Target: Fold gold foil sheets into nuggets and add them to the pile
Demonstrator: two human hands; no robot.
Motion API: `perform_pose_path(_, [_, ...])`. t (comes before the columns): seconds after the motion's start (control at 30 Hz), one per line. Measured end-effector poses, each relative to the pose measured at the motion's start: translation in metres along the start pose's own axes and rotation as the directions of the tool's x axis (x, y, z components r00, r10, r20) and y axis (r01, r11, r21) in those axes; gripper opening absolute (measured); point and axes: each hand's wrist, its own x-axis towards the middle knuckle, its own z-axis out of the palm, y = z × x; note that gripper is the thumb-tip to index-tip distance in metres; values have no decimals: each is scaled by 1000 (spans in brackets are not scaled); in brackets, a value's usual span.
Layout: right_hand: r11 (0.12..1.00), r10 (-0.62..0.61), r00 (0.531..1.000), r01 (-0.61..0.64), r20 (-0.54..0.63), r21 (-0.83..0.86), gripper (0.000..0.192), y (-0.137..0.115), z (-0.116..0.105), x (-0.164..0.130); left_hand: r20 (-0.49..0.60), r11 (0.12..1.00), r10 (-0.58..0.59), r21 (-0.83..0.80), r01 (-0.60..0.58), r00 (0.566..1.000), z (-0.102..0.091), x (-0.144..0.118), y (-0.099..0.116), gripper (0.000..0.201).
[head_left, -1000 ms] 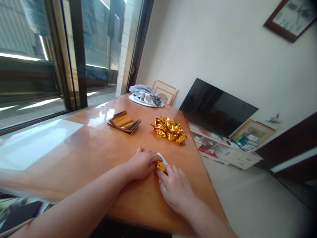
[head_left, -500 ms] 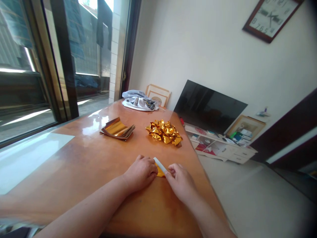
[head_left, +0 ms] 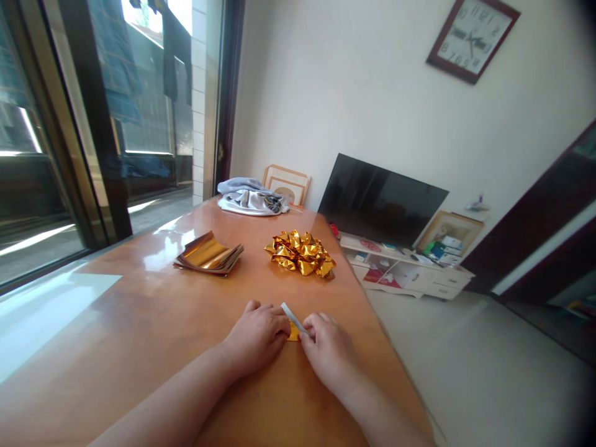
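Observation:
A small sheet of gold foil paper (head_left: 293, 333) lies on the table between my hands, with a pale folded strip along its upper right edge. My left hand (head_left: 259, 333) rests on the left part of the sheet, fingers curled and pressing it down. My right hand (head_left: 328, 347) pinches the lower end of the folded strip between thumb and fingers. Part of the sheet is hidden under my left fingers. Beyond my hands sits a pile of folded shiny gold foil pieces (head_left: 302, 254). To its left is a stack of flat gold foil sheets (head_left: 209, 253), curling at the edges.
The brown glossy table (head_left: 153, 323) has its right edge beside my right arm. Bundled grey-blue cloth (head_left: 251, 197) lies at the far end near picture frames (head_left: 298, 180). A television (head_left: 382, 202) and white cabinet (head_left: 410, 276) stand beyond; a glass sliding door (head_left: 41, 155) is left.
My right fingers have closed more tightly on the folded strip, which looks narrower now. The camera view has turned slightly to the right; the foil pile and stack stay in place.

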Motion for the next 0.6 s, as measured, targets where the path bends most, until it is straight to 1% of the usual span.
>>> perform_pose_path(0.17, [995,-59,998,59,-1,-75,11,-9,-4,-7,20,1000,1,5,-2,1000,-2,1,-1,16])
perform_pose_path(0.33, [984,-127,991,130,31,-124,22,-16,-9,-14,4,1000,8,-29,-7,1000,-3,1,-1,14])
perform_pose_path(0.53, [973,-152,987,159,52,-167,26,-14,1,-16,-1,999,-16,-31,16,1000,-2,1,-4,9])
perform_pose_path(0.6, [970,-155,986,164,66,-177,27,-14,3,-17,-7,999,-48,-25,48,999,-2,2,-4,6])
